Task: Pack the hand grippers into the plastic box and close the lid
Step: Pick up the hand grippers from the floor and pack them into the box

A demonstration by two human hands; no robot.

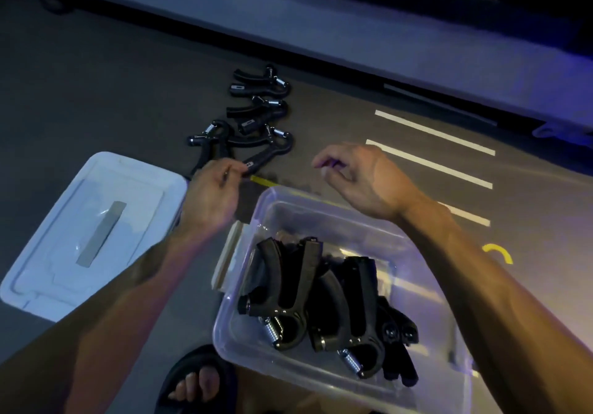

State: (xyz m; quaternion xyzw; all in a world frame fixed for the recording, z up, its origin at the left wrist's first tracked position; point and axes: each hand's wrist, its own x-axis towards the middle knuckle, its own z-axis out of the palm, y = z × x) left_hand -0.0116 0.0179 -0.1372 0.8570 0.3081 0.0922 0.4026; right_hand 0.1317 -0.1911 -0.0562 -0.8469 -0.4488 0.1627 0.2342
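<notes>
- Altogether four hand grippers (pixel 253 118) lie loose on the floor beyond the box: three in a column running away from the person and one just to the left of the nearest.
- Inside the clear plastic box (pixel 244 343), near the person's foot, more black grippers are stacked; two full ones (pixel 285 288) show plainly with springs toward the camera, and further dark handles (pixel 396 349) lie under them at the right, too tangled to count.
- One white lid (pixel 86 230) lies flat on the floor left of the box, apart from it, with a grey strip on its middle.
- The left hand (pixel 211 195) reaches forward, fingers curled; its fingertips meet the handle end of the nearest floor gripper (pixel 266 153), though blur hides whether they pinch it or only touch.
- The right hand (pixel 359 179) hovers above the far rim of the box, fingers loosely bent, holding nothing.
- One foot in a black sandal (pixel 195 378) shows at the bottom edge.
- Underfoot is dark grey floor (pixel 96 99) with four white painted stripes (pixel 433 150) at right, a short yellow tape piece (pixel 264 182) by the box, and a yellow curved mark (pixel 499 251).
- Beyond runs a pale raised strip (pixel 321 31); the lighting is dim and bluish.
</notes>
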